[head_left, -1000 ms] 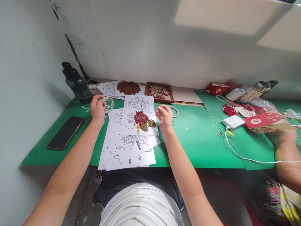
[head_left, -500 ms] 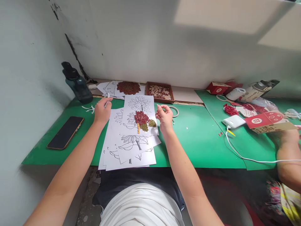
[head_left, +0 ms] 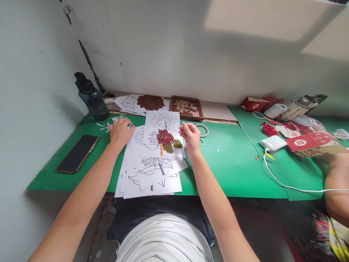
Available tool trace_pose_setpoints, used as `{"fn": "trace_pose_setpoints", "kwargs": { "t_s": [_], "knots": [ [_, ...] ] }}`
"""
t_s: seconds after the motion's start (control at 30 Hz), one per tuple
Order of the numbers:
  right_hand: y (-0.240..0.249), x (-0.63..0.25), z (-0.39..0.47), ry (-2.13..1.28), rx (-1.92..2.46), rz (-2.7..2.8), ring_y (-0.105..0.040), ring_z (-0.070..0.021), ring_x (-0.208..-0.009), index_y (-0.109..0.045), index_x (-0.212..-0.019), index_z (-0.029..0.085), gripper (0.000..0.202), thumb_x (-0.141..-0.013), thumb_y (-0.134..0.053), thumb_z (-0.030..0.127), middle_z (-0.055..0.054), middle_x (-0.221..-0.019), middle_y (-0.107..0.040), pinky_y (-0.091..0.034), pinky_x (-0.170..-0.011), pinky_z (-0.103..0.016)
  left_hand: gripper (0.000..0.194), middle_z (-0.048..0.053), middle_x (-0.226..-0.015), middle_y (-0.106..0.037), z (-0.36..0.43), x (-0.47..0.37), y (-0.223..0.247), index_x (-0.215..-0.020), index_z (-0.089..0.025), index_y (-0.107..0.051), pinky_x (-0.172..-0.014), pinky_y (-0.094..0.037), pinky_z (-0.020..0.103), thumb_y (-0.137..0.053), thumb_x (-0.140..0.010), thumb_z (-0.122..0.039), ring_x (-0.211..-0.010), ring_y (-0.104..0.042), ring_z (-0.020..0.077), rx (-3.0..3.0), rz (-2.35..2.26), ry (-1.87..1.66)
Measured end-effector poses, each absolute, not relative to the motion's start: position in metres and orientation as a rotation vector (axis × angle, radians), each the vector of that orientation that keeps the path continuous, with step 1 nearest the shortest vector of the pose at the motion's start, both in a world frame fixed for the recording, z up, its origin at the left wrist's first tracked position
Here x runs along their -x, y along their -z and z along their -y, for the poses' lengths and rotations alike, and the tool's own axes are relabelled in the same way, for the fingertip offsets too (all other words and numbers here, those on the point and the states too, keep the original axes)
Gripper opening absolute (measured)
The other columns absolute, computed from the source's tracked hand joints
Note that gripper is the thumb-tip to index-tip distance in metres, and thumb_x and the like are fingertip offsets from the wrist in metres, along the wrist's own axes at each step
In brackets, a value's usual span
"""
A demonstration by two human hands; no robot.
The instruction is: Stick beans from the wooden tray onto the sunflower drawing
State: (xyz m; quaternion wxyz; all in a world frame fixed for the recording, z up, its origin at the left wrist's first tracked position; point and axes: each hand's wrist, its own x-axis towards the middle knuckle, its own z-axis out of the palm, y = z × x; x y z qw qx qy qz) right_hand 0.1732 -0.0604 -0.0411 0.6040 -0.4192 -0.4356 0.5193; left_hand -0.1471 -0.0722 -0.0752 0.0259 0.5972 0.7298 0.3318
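Note:
My left hand (head_left: pixel 120 131) rests low over a small heap of white strips (head_left: pixel 103 126), palm down with its fingers apart. Some of the strips poke out beyond the fingertips. To the right of the flower drawing (head_left: pixel 152 120), my right hand (head_left: pixel 190 135) is closed in a pinch; whatever lies between the fingertips is too small to make out. On that drawing lie red beans (head_left: pixel 165 137), green beans (head_left: pixel 177 143) and a short row of yellow kernels (head_left: pixel 161 150). More sheets with line drawings (head_left: pixel 136 187) lie underneath, toward me.
At the back stand a bean tray (head_left: pixel 201 113) and a sheet with brown beans (head_left: pixel 150 103). A phone (head_left: pixel 77 154) and dark bottle (head_left: pixel 94 102) are left. A beige ring (head_left: pixel 206 130) lies by my right hand. Farther right, another person's arm (head_left: pixel 338 182) reaches near a red box (head_left: pixel 311 142) and white cable (head_left: pixel 294 188).
My left hand has come down onto the white strips, its fingers spreading; a white piece showed in it before. My right hand keeps its pinch almost in place. The view has shifted slightly.

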Motion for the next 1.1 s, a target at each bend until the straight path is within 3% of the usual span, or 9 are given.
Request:
{"fn": "trace_pose_setpoints", "kwargs": {
  "t_s": [0.13,0.27,0.43,0.63,1.1],
  "knots": [
    [0.041,-0.173,0.061,-1.221,0.979,1.057,-0.061,-0.0132,-0.068,-0.069,-0.073,0.022,0.046,-0.081,-0.08,0.066,-0.004,-0.081,-0.073,-0.047,-0.061,-0.027,0.008,0.016,-0.126,-0.069,0.075,0.144,0.069,-0.095,-0.023,-0.07,-0.104,-0.043,0.062,-0.065,-0.089,-0.025,-0.119,-0.059,0.0428,-1.954,-2.19,-1.131],
    [0.046,-0.17,0.062,-1.198,0.995,1.249,-0.059,-0.0154,-0.067,-0.069,-0.07,0.022,0.053,-0.087,-0.072,0.072,-0.005,-0.076,-0.069,-0.047,-0.065,-0.03,0.019,0.011,-0.119,-0.07,0.08,0.129,0.06,-0.11,-0.022,-0.07,-0.098,-0.051,0.048,-0.058,-0.096,-0.022,-0.11,-0.065,0.0317,-2.138,-1.863,-1.244],
    [0.055,-0.159,0.071,-0.946,1.039,1.702,-0.043,-0.0137,-0.062,-0.053,-0.062,0.022,0.055,-0.094,-0.067,0.065,0.003,-0.06,-0.047,-0.035,-0.061,-0.03,0.022,0.007,-0.115,-0.074,0.093,0.094,0.054,-0.124,-0.022,-0.067,-0.092,-0.053,0.04,-0.056,-0.104,-0.025,-0.094,-0.069,0.0226,-2.44,-1.437,-1.21],
    [0.056,-0.149,0.081,-0.885,0.988,2.038,-0.046,-0.0145,-0.066,-0.061,-0.072,0.021,0.039,-0.102,-0.061,0.046,0.0,-0.07,-0.057,-0.034,-0.064,-0.03,0.014,0.005,-0.106,-0.075,0.1,0.073,0.056,-0.109,-0.022,-0.068,-0.089,-0.054,0.037,-0.055,-0.105,-0.02,-0.098,-0.071,0.0217,-2.538,-1.146,-1.189],
    [0.062,-0.148,0.079,-0.793,0.965,2.092,-0.049,-0.0141,-0.065,-0.064,-0.075,0.022,0.034,-0.103,-0.063,0.041,0.0,-0.072,-0.061,-0.037,-0.064,-0.03,0.009,0.002,-0.097,-0.071,0.101,0.077,0.056,-0.092,-0.022,-0.065,-0.078,-0.05,0.033,-0.061,-0.1,-0.024,-0.081,-0.063,0.0165,-2.382,-1.114,-1.091]
  ]
}}
